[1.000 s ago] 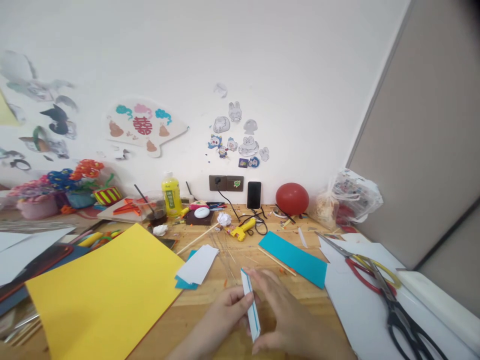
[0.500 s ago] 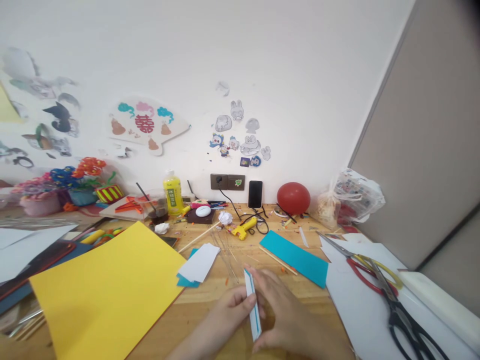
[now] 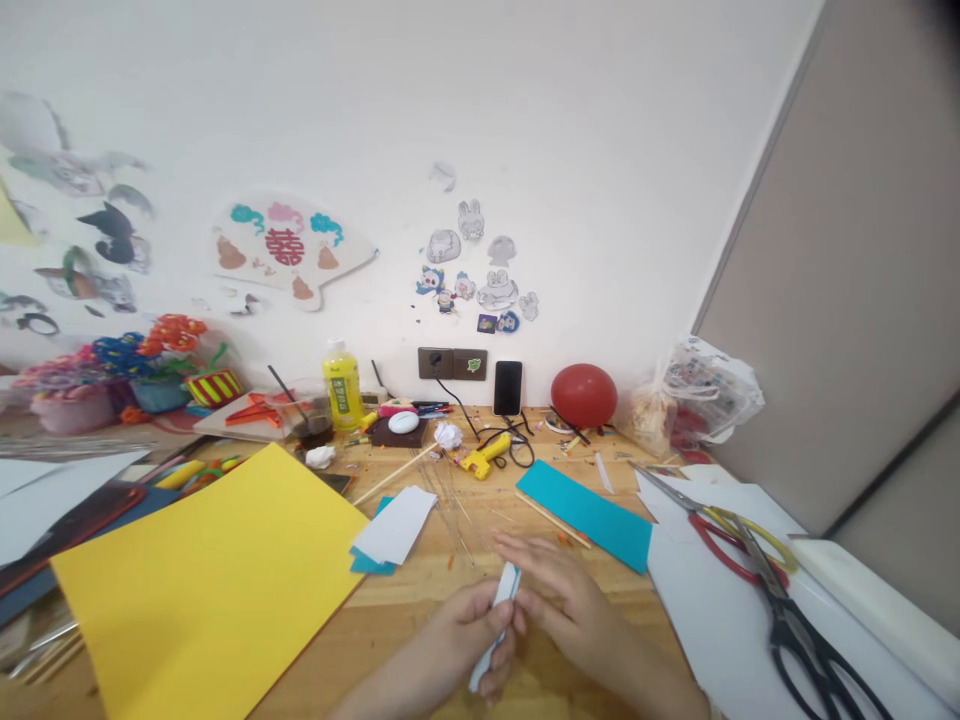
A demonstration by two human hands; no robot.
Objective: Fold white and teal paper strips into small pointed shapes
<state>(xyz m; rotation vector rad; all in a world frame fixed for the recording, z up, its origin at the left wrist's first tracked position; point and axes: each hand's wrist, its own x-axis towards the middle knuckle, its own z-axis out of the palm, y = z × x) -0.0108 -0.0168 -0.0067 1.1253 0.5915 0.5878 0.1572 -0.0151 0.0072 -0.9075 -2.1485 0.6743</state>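
Note:
My left hand (image 3: 471, 628) pinches a narrow folded strip of white and blue paper (image 3: 505, 586) between thumb and fingers. The strip stands tilted, its upper end leaning right. Just right of it is my right hand (image 3: 559, 595), fingers stretched out and thumb close to the strip; whether the thumb touches it I cannot tell. White paper pieces (image 3: 403, 522) lie over blue ones to the left of my hands. Beyond my right hand lies a blue paper rectangle (image 3: 589, 512) with a thin wooden stick along its near edge.
A large yellow sheet (image 3: 225, 570) covers the left front. On the right, scissors with black handles (image 3: 780, 600) and red-and-yellow-handled scissors (image 3: 724, 530) lie on white paper. Farther back are a yellow glue gun (image 3: 486, 457), a red balloon (image 3: 585, 396), a phone (image 3: 508, 388) and a yellow-labelled bottle (image 3: 343, 388).
The paper strip has turned so its top leans right and its lower end points left. My right hand has come off its lower end, fingers now spread beside it.

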